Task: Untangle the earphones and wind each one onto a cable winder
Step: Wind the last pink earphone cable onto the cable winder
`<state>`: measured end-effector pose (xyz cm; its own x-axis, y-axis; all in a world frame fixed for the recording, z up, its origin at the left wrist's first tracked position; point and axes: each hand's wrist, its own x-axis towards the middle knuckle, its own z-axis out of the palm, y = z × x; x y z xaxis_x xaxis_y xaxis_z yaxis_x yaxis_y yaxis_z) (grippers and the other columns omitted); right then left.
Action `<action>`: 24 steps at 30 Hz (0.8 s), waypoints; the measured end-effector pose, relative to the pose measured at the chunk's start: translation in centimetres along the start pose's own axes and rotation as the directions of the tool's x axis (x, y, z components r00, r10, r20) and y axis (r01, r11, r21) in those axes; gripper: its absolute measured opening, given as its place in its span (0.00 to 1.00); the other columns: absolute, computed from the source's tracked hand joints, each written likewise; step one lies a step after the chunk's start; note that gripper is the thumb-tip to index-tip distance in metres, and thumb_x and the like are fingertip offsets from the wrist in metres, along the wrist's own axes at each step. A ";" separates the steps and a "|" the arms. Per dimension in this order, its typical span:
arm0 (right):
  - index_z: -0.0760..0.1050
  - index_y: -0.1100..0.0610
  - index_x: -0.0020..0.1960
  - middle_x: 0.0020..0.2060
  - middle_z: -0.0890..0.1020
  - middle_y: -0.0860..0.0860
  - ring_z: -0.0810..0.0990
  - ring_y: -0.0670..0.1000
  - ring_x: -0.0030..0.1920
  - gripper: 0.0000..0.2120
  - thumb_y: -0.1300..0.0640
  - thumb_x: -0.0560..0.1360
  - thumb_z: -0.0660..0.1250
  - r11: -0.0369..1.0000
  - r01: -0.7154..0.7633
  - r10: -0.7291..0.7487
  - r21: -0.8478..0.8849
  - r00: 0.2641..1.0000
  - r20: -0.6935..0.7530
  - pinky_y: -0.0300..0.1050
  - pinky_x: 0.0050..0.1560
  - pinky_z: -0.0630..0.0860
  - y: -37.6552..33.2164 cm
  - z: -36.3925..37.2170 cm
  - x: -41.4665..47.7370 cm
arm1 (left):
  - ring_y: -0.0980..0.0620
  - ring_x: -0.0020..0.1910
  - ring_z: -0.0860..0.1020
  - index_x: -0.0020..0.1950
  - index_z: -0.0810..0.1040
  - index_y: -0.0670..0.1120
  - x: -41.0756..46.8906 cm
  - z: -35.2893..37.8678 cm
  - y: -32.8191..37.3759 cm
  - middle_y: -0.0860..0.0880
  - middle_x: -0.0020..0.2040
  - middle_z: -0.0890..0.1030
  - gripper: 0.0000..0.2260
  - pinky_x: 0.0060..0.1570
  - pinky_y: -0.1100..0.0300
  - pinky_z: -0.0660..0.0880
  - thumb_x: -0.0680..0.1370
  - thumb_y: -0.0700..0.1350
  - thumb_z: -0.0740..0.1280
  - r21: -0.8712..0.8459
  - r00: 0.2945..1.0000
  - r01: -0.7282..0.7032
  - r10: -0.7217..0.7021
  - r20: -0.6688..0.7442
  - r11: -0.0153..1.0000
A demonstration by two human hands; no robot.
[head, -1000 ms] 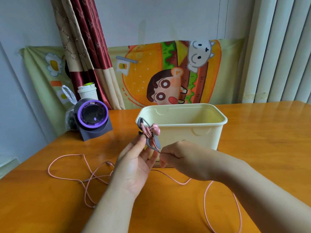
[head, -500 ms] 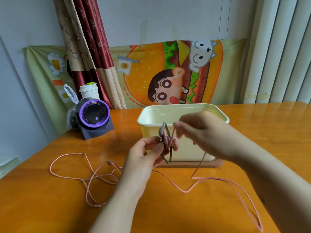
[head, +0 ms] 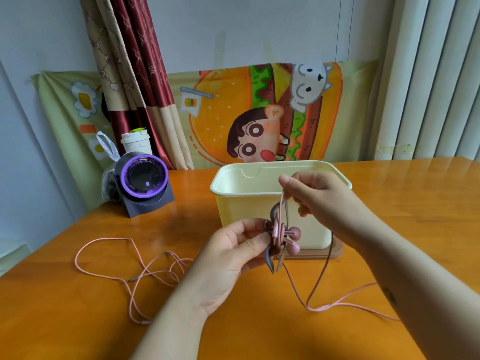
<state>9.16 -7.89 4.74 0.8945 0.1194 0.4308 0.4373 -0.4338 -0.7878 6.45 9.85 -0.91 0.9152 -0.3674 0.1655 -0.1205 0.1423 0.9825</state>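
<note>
Pink cable point(head: 277, 231) pinched in raised right hand point(head: 320, 200) (left hand point(head: 230, 253) grips grey winder point(head: 268, 259)).

my left hand point(head: 233, 253) pinches the winder point(head: 268, 258) with curled fingers; my right hand point(head: 320, 201), just above it, pinches the cable point(head: 282, 202); both forearms reach forward.

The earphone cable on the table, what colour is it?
The earphone cable is pink, clearest in the head view.

The left hand point(head: 231, 255) is pinching a grey cable winder point(head: 267, 258) with two pink earbuds point(head: 294, 233) lying against it, while the right hand point(head: 322, 201) is pinching the pink cable point(head: 283, 201) just above. The rest of it is trailing across the desk point(head: 402, 209) before a cream box point(head: 246, 203).
</note>
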 end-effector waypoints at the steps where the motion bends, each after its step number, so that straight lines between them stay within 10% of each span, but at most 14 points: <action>1: 0.76 0.53 0.34 0.21 0.73 0.41 0.72 0.42 0.27 0.17 0.46 0.77 0.62 0.999 -0.014 0.014 0.033 1.000 -0.004 0.34 0.31 0.71 0.3 0.2 0.1 | 0.44 0.54 0.83 0.60 0.75 0.40 0.0 0.0 0.1 0.40 0.52 0.84 0.16 0.59 0.51 0.75 0.75 0.44 0.66 -0.023 1.000 0.002 -0.002 0.013 1.000; 7: 0.76 0.53 0.34 0.21 0.72 0.41 0.70 0.41 0.26 0.16 0.47 0.78 0.62 0.999 0.022 -0.017 0.050 0.995 -0.097 0.34 0.29 0.70 0.6 0.8 0.2 | 0.45 0.51 0.83 0.63 0.74 0.38 0.0 0.0 0.3 0.39 0.54 0.83 0.16 0.54 0.57 0.78 0.76 0.41 0.66 -0.152 0.999 0.016 -0.012 0.032 0.988; 13: 0.78 0.64 0.42 0.31 0.73 0.53 0.70 0.48 0.30 0.20 0.47 0.78 0.61 0.991 -0.105 0.087 0.087 0.979 0.187 0.45 0.35 0.70 1.7 2.9 -0.4 | 0.47 0.53 0.81 0.65 0.74 0.38 0.4 -0.1 0.6 0.41 0.57 0.82 0.21 0.50 0.58 0.80 0.72 0.39 0.70 -0.526 0.998 -0.052 0.019 -0.068 0.849; 24: 0.79 0.56 0.49 0.38 0.79 0.51 0.73 0.48 0.36 0.11 0.52 0.80 0.60 0.949 0.169 -0.033 -0.266 0.893 0.449 0.45 0.38 0.70 -0.2 4.0 -1.8 | 0.51 0.52 0.82 0.61 0.79 0.43 1.1 -1.5 -0.2 0.46 0.55 0.84 0.12 0.54 0.59 0.75 0.80 0.40 0.61 -0.526 0.892 -0.160 -0.105 -0.439 0.836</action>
<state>7.84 -4.41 2.37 0.8258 0.5222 0.2131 0.5418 -0.6293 -0.5572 8.03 10.81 -1.01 0.9981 0.0605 0.0064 -0.0448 0.6607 0.7493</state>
